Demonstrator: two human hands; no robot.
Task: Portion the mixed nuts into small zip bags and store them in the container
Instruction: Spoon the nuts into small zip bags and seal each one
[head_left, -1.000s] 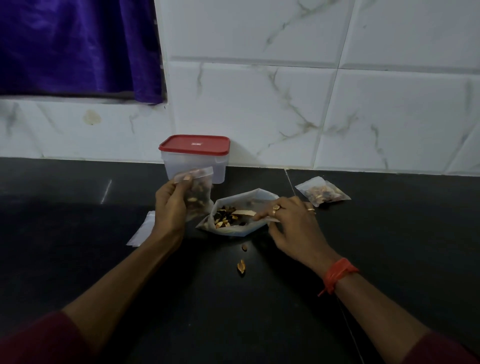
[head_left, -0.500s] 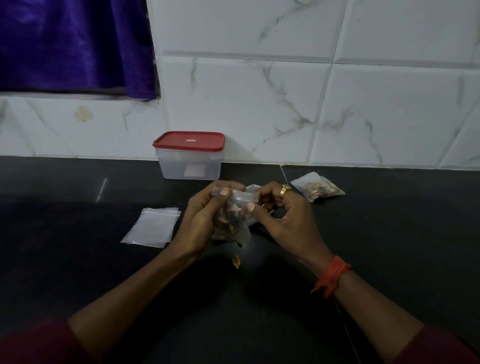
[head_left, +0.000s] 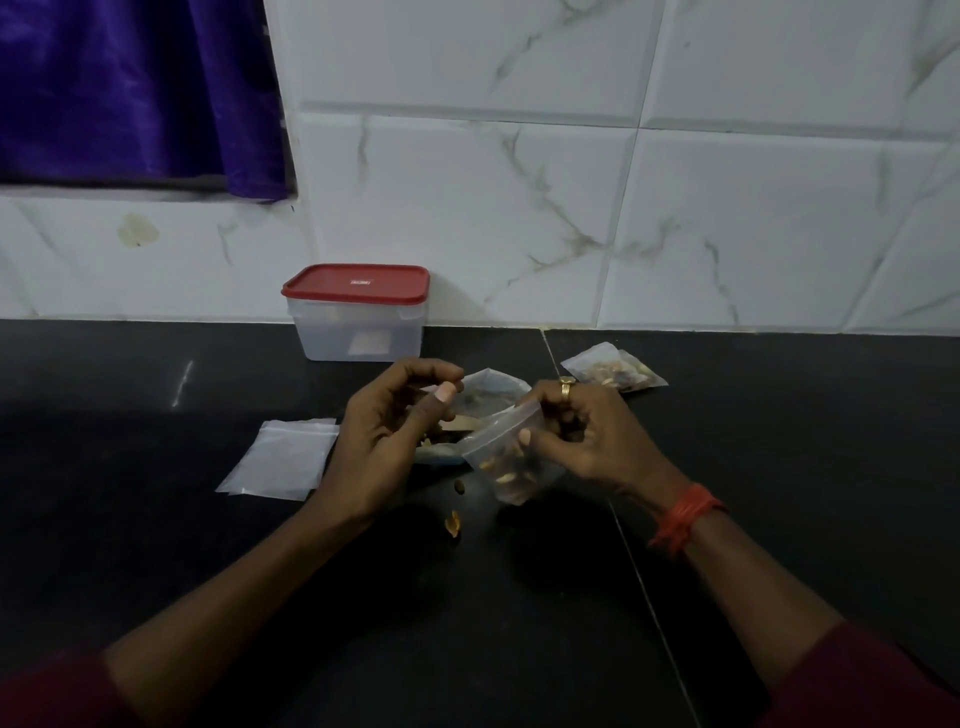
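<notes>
The person is standing at the dark desk (head_left: 156, 545) with both hands raised just above it. The right hand (head_left: 587, 436) is gripping a small zip bag (head_left: 511, 467) by its top edge, thumb pressing the strip against the curled fingers (head_left: 558, 402), and the bag is hanging tilted, with a clump of mixed nuts sitting in its bottom. A ring (head_left: 566, 385) is showing on that hand and an orange thread band (head_left: 680, 519) is circling the wrist.

The left hand (head_left: 384, 436) is hovering just beside it, fingers curled inward with the thumb tip meeting the forefinger. I cannot tell whether it is pinching anything.

Between and behind the two hands, the large open bag of nuts (head_left: 491, 387) is lying on the desk with its mouth gaping. Two loose nuts (head_left: 453, 524) are lying on the desk in front of it, below the hands.

To the left, a flat stack of empty zip bags (head_left: 280, 460) is resting near the left wrist. To the right, beyond the right hand, a filled bag (head_left: 615, 371) is lying by itself. The clear container (head_left: 358, 332) is standing against the marble-tiled wall (head_left: 519, 208) with its red lid (head_left: 356, 283) on, well apart from the bag being held. A purple curtain (head_left: 130, 88) is hanging at the upper left.
</notes>
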